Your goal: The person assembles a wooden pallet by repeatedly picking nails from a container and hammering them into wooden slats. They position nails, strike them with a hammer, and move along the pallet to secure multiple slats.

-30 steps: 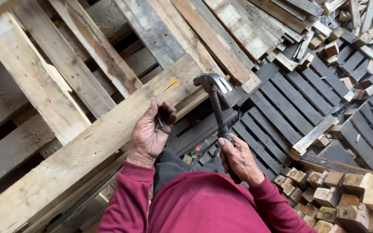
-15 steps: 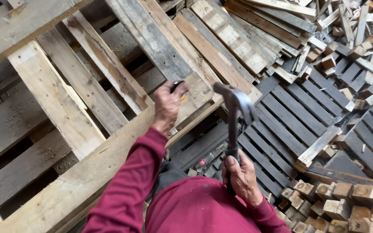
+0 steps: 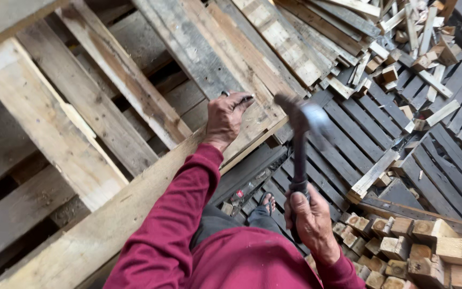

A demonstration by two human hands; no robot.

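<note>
My left hand [image 3: 225,119] rests on the end of a long pale wooden plank [image 3: 118,214], its fingers pinching a small dark nail against the wood. My right hand [image 3: 308,219] grips the dark handle of a hammer [image 3: 298,144], held upright. The hammer's metal head is blurred and hangs in the air a little to the right of my left hand. Both arms wear dark red sleeves. My sandalled foot [image 3: 267,202] shows below, between the two hands.
A tilted wooden pallet [image 3: 81,107] fills the left side. Dark grey slatted pallets [image 3: 375,134] lie on the ground at right. Small wooden blocks [image 3: 402,251] are heaped at lower right, and loose boards and offcuts [image 3: 402,43] pile up at top right.
My left hand has slid further up along the plank. The hammer has swung from leaning over the plank to upright, its head raised and blurred.
</note>
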